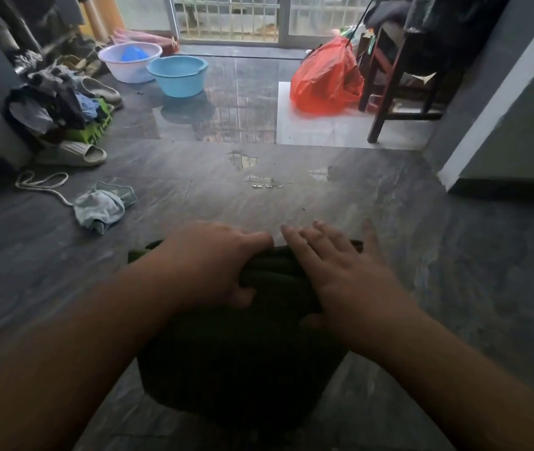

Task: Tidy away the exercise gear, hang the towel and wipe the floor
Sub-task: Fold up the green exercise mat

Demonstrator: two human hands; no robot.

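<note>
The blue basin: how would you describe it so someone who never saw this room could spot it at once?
Look to the barred glass door at the far end of the shiny grey floor. Two round plastic basins stand just in front of it, toward the left. The blue basin is the nearer, right-hand one, solid light blue, while the white basin beside it is pale with something blue inside.

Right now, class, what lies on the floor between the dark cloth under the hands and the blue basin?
Head view: small water puddles on grey floor between dark cloth and blue basin.
</note>
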